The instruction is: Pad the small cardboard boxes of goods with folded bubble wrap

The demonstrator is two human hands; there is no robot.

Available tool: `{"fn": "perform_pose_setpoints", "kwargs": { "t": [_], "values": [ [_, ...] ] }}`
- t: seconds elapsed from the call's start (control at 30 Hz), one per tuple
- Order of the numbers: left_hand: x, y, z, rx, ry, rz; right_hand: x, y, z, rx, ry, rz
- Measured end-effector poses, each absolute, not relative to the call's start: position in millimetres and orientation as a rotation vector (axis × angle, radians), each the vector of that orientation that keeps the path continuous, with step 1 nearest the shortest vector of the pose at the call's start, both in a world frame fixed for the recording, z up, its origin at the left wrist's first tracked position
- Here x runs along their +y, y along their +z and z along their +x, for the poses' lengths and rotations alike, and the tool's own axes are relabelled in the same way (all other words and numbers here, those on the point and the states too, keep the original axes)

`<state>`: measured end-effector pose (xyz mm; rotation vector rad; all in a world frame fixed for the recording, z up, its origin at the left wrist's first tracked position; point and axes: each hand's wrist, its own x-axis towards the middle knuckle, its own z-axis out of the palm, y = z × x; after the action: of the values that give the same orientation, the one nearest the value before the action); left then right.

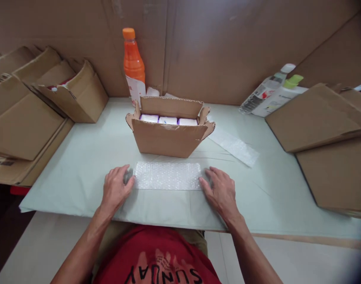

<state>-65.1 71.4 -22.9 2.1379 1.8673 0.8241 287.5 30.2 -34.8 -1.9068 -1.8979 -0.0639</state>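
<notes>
A folded strip of bubble wrap (167, 176) lies flat on the table, long side toward me. My left hand (117, 185) rests at its left end, thumb at the edge and fingers spread apart from the thumb. At the right end is my right hand (220, 191), likewise open, its thumb touching or nearly touching the wrap. Just beyond the strip stands a small cardboard box (167, 139) with its flaps up. Inside it, a row of three white packs (167, 120) with purple edges shows at the top.
Another bubble wrap strip (236, 148) lies right of the box. Behind stands an orange drink bottle (134, 59). A clear bottle (266, 88) and a white bottle with a green cap (282, 98) lean at the back right. Cardboard boxes (23, 118) fill the left side, more boxes (322, 118) the right.
</notes>
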Motion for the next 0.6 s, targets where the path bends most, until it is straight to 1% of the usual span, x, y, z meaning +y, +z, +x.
{"fn": "perform_pose_setpoints", "kwargs": {
  "t": [0.07, 0.13, 0.3, 0.37, 0.47, 0.6],
  "values": [
    [69.5, -26.1, -58.0, 1.9, 0.659, 2.185, 37.6, -36.2, 276.5, -1.926, 0.002, -1.881],
    [67.6, -27.3, -49.2, 1.839, 0.629, 2.154, 40.5, -36.4, 267.7, -1.906, 0.108, -1.808],
    [59.9, -20.9, -40.7, 1.702, 0.955, 1.786, 30.9, -27.8, 269.2, -1.586, 0.463, -1.829],
    [57.4, -19.5, -42.4, 1.662, 1.002, 1.572, 26.2, -25.5, 274.1, -1.51, 0.563, -1.829],
    [58.2, -22.1, -43.0, 1.581, 0.967, 1.293, 24.5, -27.2, 277.5, -1.564, 0.582, -1.827],
    [62.4, -25.2, -39.1, 1.467, 0.916, 1.277, 30.6, -21.0, 273.3, -1.876, 0.513, -1.634]
  ]
}}
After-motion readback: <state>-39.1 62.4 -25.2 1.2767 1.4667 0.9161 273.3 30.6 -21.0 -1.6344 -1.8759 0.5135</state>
